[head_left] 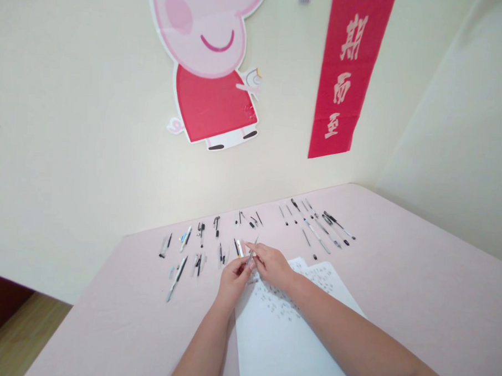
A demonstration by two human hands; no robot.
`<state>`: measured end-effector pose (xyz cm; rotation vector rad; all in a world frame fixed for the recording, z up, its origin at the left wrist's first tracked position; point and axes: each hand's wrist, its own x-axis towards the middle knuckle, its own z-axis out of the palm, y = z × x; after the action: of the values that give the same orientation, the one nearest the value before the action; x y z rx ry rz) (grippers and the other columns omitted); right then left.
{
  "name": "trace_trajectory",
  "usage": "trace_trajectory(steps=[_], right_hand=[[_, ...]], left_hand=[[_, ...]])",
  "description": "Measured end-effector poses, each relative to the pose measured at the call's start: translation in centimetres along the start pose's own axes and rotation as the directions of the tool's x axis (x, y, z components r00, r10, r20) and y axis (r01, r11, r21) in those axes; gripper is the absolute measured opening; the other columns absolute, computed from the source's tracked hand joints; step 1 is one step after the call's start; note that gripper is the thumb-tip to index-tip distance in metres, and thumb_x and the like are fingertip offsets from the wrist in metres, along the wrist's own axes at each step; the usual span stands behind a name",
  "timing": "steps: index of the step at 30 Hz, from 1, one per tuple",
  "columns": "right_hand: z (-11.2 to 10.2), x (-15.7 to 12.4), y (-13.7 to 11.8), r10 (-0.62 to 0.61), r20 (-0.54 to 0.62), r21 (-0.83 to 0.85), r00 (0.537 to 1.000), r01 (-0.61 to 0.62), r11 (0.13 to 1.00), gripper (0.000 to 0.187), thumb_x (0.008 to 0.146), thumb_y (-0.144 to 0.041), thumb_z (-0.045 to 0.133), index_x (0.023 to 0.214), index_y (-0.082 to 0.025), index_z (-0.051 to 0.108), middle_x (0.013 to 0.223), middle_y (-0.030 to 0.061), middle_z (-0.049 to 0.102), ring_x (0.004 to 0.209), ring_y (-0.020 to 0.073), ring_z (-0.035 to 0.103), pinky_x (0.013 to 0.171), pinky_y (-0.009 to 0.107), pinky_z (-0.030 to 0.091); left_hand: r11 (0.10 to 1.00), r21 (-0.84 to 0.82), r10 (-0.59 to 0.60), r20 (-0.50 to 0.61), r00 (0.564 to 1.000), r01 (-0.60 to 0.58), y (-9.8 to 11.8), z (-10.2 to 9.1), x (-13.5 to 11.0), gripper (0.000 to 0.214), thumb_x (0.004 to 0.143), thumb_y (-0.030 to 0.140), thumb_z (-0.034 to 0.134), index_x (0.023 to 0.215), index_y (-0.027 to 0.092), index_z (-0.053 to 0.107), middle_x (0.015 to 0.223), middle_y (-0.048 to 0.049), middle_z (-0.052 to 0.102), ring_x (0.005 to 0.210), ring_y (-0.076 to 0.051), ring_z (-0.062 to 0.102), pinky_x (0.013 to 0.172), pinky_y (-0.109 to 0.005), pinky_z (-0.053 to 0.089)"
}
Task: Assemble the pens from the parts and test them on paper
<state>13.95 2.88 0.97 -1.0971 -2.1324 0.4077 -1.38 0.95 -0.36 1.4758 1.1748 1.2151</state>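
Note:
Both of my hands meet at the middle of the pink table [417, 284], just past the top edge of a white sheet of paper [282, 333] with scribbles on it. My left hand [233, 277] and my right hand [272, 265] pinch the same thin pen [251, 254], which points away from me and slightly right. The fingers of both hands are closed around it. Several pens and pen parts lie in rows beyond my hands, such as a long pen [177, 278] at the left and a cluster of pens [322, 227] at the right.
The table stands in a corner of cream walls. A pink cartoon pig sticker [210, 64] and a red banner [347, 76] with characters hang on the far wall. Wooden floor [15, 338] shows at lower left.

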Motion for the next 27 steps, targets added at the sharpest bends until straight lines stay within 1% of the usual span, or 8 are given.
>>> trace_trajectory(steps=[4, 8, 11, 15, 18, 21, 24, 27], right_hand=[[-0.6, 0.4, 0.3, 0.192, -0.136, 0.041, 0.972, -0.188, 0.981, 0.027, 0.079, -0.015, 0.046, 0.103, -0.019, 0.059, 0.085, 0.004, 0.065, 0.076, 0.016, 0.058, 0.071, 0.025, 0.043], [-1.9, 0.2, 0.2, 0.374, -0.176, 0.299, 0.911, -0.312, 0.902, 0.022, 0.087, -0.034, 0.041, 0.09, -0.019, 0.058, 0.059, -0.002, 0.056, 0.054, 0.0128, 0.054, 0.056, 0.023, 0.041], [-2.0, -1.0, -0.5, 0.446, -0.017, 0.524, 0.895, -0.372, 0.766, 0.038, 0.086, -0.048, 0.038, 0.084, -0.017, 0.06, 0.053, -0.0024, 0.052, 0.048, 0.0112, 0.05, 0.05, 0.022, 0.04], [-1.1, -3.2, -1.6, 0.442, 0.246, 0.637, 0.863, -0.488, 0.597, 0.046, 0.081, -0.056, 0.042, 0.077, -0.014, 0.061, 0.054, -0.0004, 0.052, 0.045, 0.0094, 0.047, 0.047, 0.022, 0.039], [-0.7, -4.2, -2.1, 0.364, 0.328, 0.586, 0.872, -0.49, 0.645, 0.029, 0.078, -0.042, 0.052, 0.075, -0.014, 0.06, 0.059, 0.0001, 0.055, 0.05, 0.0092, 0.049, 0.05, 0.022, 0.039], [-0.4, -4.7, -2.0, 0.298, 0.288, 0.514, 0.91, -0.409, 0.754, 0.006, 0.072, -0.021, 0.055, 0.073, -0.016, 0.058, 0.062, -0.0015, 0.054, 0.055, 0.0088, 0.048, 0.054, 0.021, 0.038], [0.2, -5.1, -1.6, 0.261, 0.26, 0.409, 0.93, -0.351, 0.842, 0.01, 0.067, -0.012, 0.053, 0.075, -0.017, 0.057, 0.059, -0.0043, 0.05, 0.052, 0.0078, 0.044, 0.051, 0.019, 0.036], [0.6, -5.6, -1.6, 0.22, 0.245, 0.315, 0.944, -0.292, 0.903, 0.012, 0.066, -0.011, 0.052, 0.074, -0.017, 0.058, 0.056, -0.005, 0.049, 0.05, 0.0077, 0.044, 0.05, 0.019, 0.035]], left_hand=[[0.998, 0.056, 0.002, -0.012, 1.0, -0.001, 0.4, -0.2, -0.1, 0.039, 0.072, 0.045, 0.061, 0.095, 0.015, 0.069, 0.063, -0.0007, 0.059, 0.057, -0.012, 0.05, 0.056, -0.024, 0.041], [0.993, 0.117, 0.01, -0.022, 1.0, -0.008, 0.7, -0.3, -0.3, 0.043, 0.081, 0.049, 0.046, 0.095, 0.014, 0.068, 0.062, -0.001, 0.058, 0.059, -0.014, 0.053, 0.059, -0.026, 0.043], [0.983, 0.181, 0.023, -0.019, 1.0, -0.019, 0.6, -0.3, -0.2, 0.041, 0.083, 0.046, 0.043, 0.09, 0.015, 0.068, 0.062, -0.0013, 0.058, 0.059, -0.014, 0.054, 0.059, -0.026, 0.043], [0.972, 0.232, 0.034, -0.028, 0.999, -0.026, 0.0, -0.4, 0.0, 0.035, 0.083, 0.039, 0.043, 0.087, 0.015, 0.067, 0.063, -0.0016, 0.06, 0.06, -0.015, 0.055, 0.059, -0.027, 0.044], [0.971, 0.236, 0.027, 0.0, 1.0, -0.026, -0.4, -0.4, 0.0, 0.025, 0.079, 0.032, 0.05, 0.087, 0.015, 0.067, 0.066, -0.002, 0.062, 0.063, -0.015, 0.058, 0.062, -0.028, 0.045], [0.965, 0.26, 0.023, 0.041, 0.999, -0.033, -0.5, -0.5, 0.0, 0.021, 0.076, 0.027, 0.055, 0.09, 0.016, 0.066, 0.071, -0.0022, 0.064, 0.063, -0.014, 0.057, 0.061, -0.027, 0.045], [0.945, 0.31, 0.069, 0.113, 0.991, -0.102, 0.0, -1.0, -0.2, 0.021, 0.073, 0.024, 0.058, 0.092, 0.018, 0.066, 0.077, -0.0027, 0.064, 0.067, -0.015, 0.056, 0.065, -0.028, 0.046], [0.906, 0.333, 0.181, 0.254, 0.95, -0.262, 0.8, -1.7, -0.3, 0.022, 0.071, 0.021, 0.063, 0.093, 0.02, 0.066, 0.093, -0.0052, 0.064, 0.089, -0.019, 0.056, 0.082, -0.033, 0.043]])
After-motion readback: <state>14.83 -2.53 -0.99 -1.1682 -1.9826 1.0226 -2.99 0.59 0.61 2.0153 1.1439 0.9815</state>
